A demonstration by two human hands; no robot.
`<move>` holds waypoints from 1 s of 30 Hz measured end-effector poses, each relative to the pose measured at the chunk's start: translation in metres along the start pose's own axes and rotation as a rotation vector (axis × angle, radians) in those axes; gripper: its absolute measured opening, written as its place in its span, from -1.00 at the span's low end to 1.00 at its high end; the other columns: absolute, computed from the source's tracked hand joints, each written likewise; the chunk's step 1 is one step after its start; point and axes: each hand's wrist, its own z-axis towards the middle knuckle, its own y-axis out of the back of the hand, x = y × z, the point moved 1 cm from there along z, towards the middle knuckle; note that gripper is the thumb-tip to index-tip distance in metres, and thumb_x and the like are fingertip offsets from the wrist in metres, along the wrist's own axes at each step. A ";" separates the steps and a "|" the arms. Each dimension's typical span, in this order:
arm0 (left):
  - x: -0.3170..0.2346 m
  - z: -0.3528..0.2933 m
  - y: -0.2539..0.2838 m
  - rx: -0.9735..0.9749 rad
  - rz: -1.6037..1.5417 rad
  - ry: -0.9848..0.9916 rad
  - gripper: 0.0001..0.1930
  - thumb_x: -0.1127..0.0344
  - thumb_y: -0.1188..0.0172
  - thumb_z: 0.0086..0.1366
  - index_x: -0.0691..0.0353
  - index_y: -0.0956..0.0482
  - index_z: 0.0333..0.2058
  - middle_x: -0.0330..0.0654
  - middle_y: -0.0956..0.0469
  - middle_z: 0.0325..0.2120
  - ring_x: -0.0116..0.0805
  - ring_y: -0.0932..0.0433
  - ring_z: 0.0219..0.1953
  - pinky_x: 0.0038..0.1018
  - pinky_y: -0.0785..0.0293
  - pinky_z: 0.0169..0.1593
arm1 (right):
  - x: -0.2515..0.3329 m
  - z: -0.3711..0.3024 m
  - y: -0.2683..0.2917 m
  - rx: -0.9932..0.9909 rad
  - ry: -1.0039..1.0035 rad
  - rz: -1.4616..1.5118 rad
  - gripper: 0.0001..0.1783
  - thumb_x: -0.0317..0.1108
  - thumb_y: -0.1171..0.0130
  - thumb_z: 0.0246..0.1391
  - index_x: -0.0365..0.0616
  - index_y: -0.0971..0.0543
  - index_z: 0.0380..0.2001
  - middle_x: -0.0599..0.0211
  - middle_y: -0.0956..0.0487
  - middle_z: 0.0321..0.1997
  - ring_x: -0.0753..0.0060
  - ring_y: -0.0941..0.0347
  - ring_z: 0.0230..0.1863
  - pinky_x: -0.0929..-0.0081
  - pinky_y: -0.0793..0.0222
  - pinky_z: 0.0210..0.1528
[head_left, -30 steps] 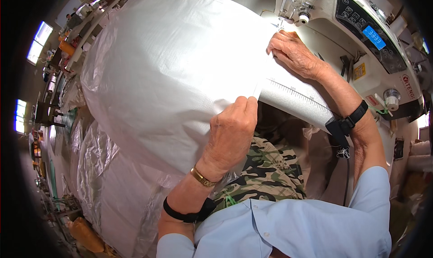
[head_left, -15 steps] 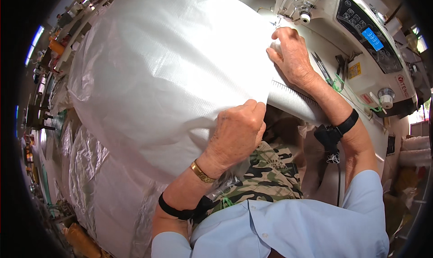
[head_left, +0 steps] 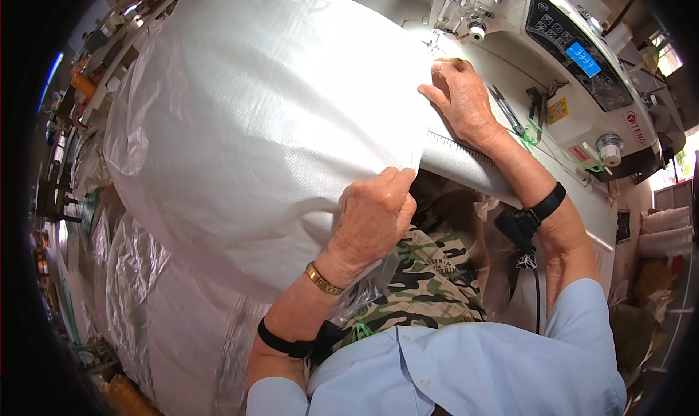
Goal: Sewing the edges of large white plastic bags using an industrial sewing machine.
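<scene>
A large sheet of shiny white woven plastic (head_left: pixel 240 117) bulges across the left and middle of the view. With thumb and fingers closed, my left hand (head_left: pixel 373 216) pinches its near right edge above my lap. Farther up that same edge is my right hand (head_left: pixel 462 99), its fingers curled on the sheet close beneath the sewing machine's needle area (head_left: pixel 435 45). The right thumb lies over the plastic, and the fingertips are partly lost in the glare. The white sewing machine (head_left: pixel 502 23) stands at the upper right, beyond my right hand.
Scissors (head_left: pixel 507 110) and green thread (head_left: pixel 535 136) lie right of my right hand. A ruler scale (head_left: pixel 459 145) runs along the table's front edge. The machine's control panel (head_left: pixel 579 52) has a lit blue display. Crumpled clear plastic (head_left: pixel 131 299) hangs at the left.
The whole view has shifted a little, so the machine appears farther left. Both hands keep their grip and nearly the same places along the sheet's edge.
</scene>
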 end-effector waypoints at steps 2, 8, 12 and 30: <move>0.001 -0.001 0.000 -0.008 -0.007 0.004 -0.78 0.53 -0.14 0.12 0.39 -0.57 -0.22 -0.04 -0.48 -0.57 -0.12 -0.51 -0.57 -0.29 -0.42 -0.46 | 0.003 0.000 0.000 0.025 -0.008 -0.001 -0.56 -0.09 -0.32 0.06 -0.31 -0.55 -0.26 -0.03 -0.55 -0.16 -0.02 -0.46 -0.05 0.16 -0.41 -0.03; -0.004 0.006 -0.003 -0.028 -0.058 0.008 -0.78 0.54 -0.13 0.11 0.38 -0.58 -0.23 -0.04 -0.48 -0.58 -0.12 -0.51 -0.56 -0.29 -0.41 -0.45 | -0.005 -0.001 -0.009 -0.059 0.149 -0.107 -0.64 -0.13 -0.24 0.15 -0.26 -0.53 -0.28 0.06 -0.58 -0.13 0.03 -0.48 -0.02 0.11 -0.33 0.01; -0.007 0.011 -0.007 -0.032 -0.052 0.003 -0.79 0.53 -0.11 0.10 0.38 -0.58 -0.25 -0.04 -0.48 -0.58 -0.10 -0.51 -0.56 -0.28 -0.41 -0.44 | 0.002 0.002 -0.003 0.080 0.146 -0.235 -0.69 -0.16 -0.08 0.25 -0.22 -0.54 -0.22 0.14 -0.60 -0.11 0.09 -0.53 -0.05 0.00 -0.25 0.00; -0.015 0.019 -0.028 -0.034 0.244 -0.024 -0.91 0.53 -0.14 0.10 0.28 -0.40 -0.43 -0.02 -0.50 -0.51 0.03 -0.55 -0.46 -0.17 -0.43 -0.42 | -0.015 -0.004 -0.005 -0.040 0.031 -0.016 -0.72 -0.17 -0.07 0.22 -0.07 -0.67 -0.20 0.16 -0.57 -0.14 0.14 -0.44 0.00 0.16 -0.27 0.05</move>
